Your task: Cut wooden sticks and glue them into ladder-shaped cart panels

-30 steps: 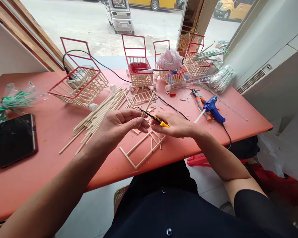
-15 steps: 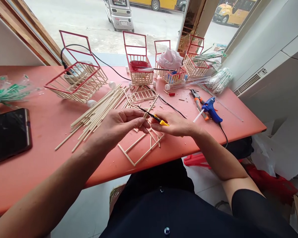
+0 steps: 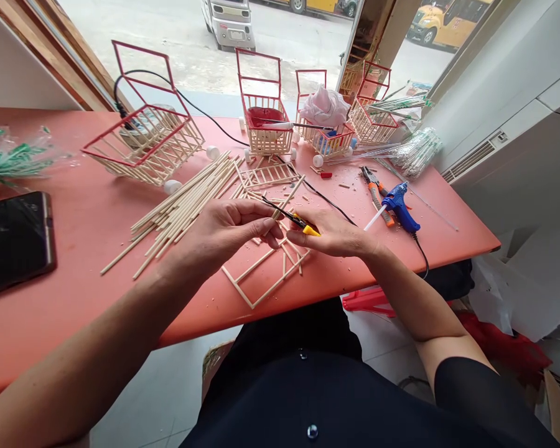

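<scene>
Pinching a pale stick [image 3: 290, 195] above the near frame [image 3: 280, 280] in my left hand [image 3: 228, 227], I curl my right hand [image 3: 333, 233] round yellow-handled cutters [image 3: 295, 218], the stick now leaning farther right, so it's still being worked.

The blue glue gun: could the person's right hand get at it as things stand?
Probably not straight away: the right hand holds a yellow-handled cutting tool. Were that set down, likely yes; the blue glue gun lies nearby, uncovered.
</scene>
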`<action>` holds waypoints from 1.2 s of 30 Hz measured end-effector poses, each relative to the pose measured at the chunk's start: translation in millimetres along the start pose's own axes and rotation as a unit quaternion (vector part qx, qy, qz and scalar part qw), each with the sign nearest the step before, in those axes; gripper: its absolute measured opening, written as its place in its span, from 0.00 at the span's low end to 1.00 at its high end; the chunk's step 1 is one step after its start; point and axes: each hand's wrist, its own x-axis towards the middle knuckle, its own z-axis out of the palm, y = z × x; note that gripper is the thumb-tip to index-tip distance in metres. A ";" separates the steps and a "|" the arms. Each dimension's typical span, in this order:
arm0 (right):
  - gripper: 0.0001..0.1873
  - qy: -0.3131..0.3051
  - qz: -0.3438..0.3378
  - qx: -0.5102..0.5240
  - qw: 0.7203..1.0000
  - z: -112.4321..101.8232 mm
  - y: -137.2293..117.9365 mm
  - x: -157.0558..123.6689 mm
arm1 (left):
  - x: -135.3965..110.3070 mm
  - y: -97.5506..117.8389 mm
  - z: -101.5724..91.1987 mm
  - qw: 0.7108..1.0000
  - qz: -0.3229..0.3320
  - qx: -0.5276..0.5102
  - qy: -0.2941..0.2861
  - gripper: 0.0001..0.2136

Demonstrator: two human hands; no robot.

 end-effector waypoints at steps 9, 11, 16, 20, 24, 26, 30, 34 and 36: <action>0.26 0.055 -0.038 -0.007 0.998 11.8 4.7 0.6 | 0.3 -0.5 -0.9 1.000 0.001 -0.007 -0.002 0.20; 0.27 0.064 -0.031 -0.010 0.997 16.5 7.8 1.1 | 1.1 -1.6 -1.7 1.000 -0.006 -0.008 -0.004 0.20; 0.34 0.083 -0.021 0.002 0.996 27.1 15.8 4.8 | 3.4 -7.7 -6.4 1.000 -0.015 -0.012 -0.002 0.21; 0.36 0.043 0.008 -0.014 0.999 20.2 15.7 7.1 | 4.3 -9.5 -8.6 0.999 -0.026 -0.011 -0.015 0.23; 0.33 -0.057 0.031 0.017 0.998 1.3 8.3 5.4 | 4.1 -7.3 -7.0 0.999 -0.027 -0.018 -0.017 0.23; 0.32 -0.089 0.034 0.065 0.993 -4.6 5.2 4.0 | 4.3 -6.9 -5.9 0.999 -0.021 -0.025 -0.018 0.23; 0.34 -0.132 0.055 0.162 0.976 -3.0 7.3 4.1 | 4.5 -8.6 -4.4 0.999 -0.013 -0.032 -0.009 0.23; 0.35 -0.170 0.065 0.228 0.956 0.0 13.2 6.6 | 4.4 -10.0 -2.5 0.999 -0.006 -0.037 0.004 0.23; 0.33 -0.158 0.061 0.175 0.970 -1.8 12.2 7.5 | 4.6 -10.1 -2.1 0.999 -0.005 -0.034 0.010 0.22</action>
